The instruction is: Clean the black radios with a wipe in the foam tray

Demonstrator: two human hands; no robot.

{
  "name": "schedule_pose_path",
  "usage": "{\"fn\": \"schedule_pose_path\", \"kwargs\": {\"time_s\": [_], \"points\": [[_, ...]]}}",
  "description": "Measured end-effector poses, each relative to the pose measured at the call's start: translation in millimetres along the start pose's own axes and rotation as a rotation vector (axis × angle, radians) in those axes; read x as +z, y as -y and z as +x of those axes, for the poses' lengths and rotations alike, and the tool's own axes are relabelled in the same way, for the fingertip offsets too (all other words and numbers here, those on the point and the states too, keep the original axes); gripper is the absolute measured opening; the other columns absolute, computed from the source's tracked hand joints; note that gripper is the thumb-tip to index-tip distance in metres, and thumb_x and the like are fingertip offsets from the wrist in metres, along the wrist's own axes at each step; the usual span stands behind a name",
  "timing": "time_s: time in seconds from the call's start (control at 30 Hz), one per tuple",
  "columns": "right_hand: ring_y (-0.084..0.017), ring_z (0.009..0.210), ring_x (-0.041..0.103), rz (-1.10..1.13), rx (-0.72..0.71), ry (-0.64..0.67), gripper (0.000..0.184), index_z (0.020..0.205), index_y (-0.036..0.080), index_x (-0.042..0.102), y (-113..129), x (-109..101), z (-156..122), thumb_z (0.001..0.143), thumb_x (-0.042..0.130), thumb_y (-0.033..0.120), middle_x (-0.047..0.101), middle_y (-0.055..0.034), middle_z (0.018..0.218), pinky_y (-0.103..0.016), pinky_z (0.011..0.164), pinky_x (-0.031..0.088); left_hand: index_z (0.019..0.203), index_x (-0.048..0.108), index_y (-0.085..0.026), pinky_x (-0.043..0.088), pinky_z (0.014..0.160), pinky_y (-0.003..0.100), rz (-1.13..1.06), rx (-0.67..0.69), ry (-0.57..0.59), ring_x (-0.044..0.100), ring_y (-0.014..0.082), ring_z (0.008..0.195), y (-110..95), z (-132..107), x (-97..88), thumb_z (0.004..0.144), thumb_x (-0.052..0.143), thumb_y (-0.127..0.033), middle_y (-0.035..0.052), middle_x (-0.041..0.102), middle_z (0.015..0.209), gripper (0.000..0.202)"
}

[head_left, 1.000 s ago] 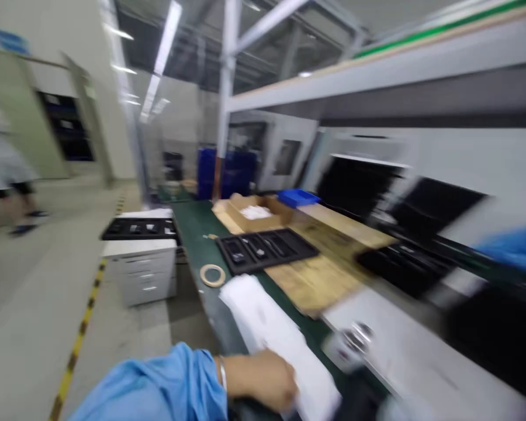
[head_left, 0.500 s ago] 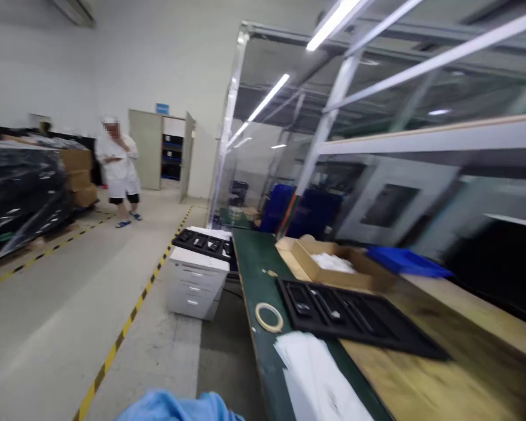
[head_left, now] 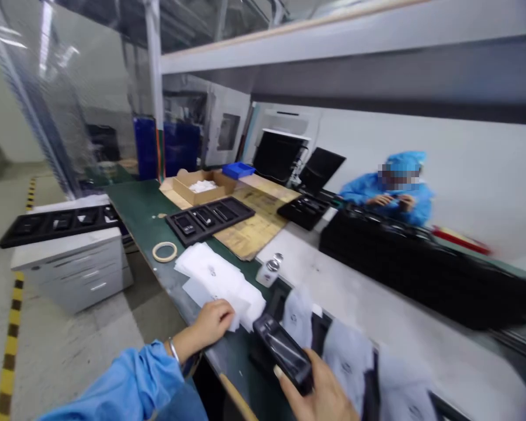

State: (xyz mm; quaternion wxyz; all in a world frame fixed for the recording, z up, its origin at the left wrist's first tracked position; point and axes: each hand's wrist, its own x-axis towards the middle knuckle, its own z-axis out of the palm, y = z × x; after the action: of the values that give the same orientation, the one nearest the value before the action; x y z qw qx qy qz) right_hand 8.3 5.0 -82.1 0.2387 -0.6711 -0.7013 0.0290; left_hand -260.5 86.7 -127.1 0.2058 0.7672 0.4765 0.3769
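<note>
- I am seeing my left hand point(head_left: 210, 324) lying on the near end of one stack of white sheets point(head_left: 221, 280), its fingers curled together and pinching the sheets' edge.
- My right hand point(head_left: 322, 394) is gripping one black device point(head_left: 283, 352), with the thumb and fingers clamped around its lower end; the device is hovering just right of the white sheets.
- One roll of tape point(head_left: 164, 251) is lying on the green bench point(head_left: 134, 204) just left of the sheets.
- Beyond the sheets, one black tray point(head_left: 210, 217) is sitting partly on a brown board point(head_left: 254, 231), and one open cardboard box point(head_left: 199, 187) is standing further back.
- One small bottle point(head_left: 269, 270) is standing just right of the sheets.
- Far right of the sheets, one co-worker in blue point(head_left: 388, 190) is working with both hands together.
</note>
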Motion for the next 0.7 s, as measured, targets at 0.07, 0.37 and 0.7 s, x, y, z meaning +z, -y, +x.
{"fn": "schedule_pose_path", "kwargs": {"time_s": [0.07,0.37,0.7], "points": [[-0.035,0.100,0.070,-0.008,0.034,0.010,0.054,0.123,0.018,0.055,10,-6,3,0.085,0.057,0.057,0.071,-0.0147,0.109,-0.046,0.078,0.059,0.085,0.067,-0.019,0.051,0.080,0.029,-0.035,0.000,0.005,0.066,0.0177,0.084,-2,0,-2.2,0.092,0.049,-0.014,0.0048,0.070,0.087,0.020],[-0.032,0.108,0.066,-0.058,0.024,0.030,0.054,0.127,0.015,0.055,42,-3,4,0.081,0.062,0.042,0.069,-0.0141,0.115,-0.043,0.085,0.056,0.091,0.068,-0.018,0.050,0.084,0.029,0.103,-0.006,0.096,0.065,0.0175,0.090,-2,-2,-5.8,0.098,0.045,-0.017,0.0059,0.070,0.094,0.024],[-0.031,0.105,0.068,-0.052,0.028,0.009,0.053,0.126,0.014,0.054,26,-10,-12,0.084,0.061,0.045,0.069,-0.0143,0.116,-0.043,0.082,0.057,0.084,0.067,-0.019,0.048,0.077,0.033,0.386,0.066,0.447,0.063,0.0242,0.087,-15,11,-10.8,0.090,0.058,-0.019,0.0075,0.064,0.089,0.010]]}}
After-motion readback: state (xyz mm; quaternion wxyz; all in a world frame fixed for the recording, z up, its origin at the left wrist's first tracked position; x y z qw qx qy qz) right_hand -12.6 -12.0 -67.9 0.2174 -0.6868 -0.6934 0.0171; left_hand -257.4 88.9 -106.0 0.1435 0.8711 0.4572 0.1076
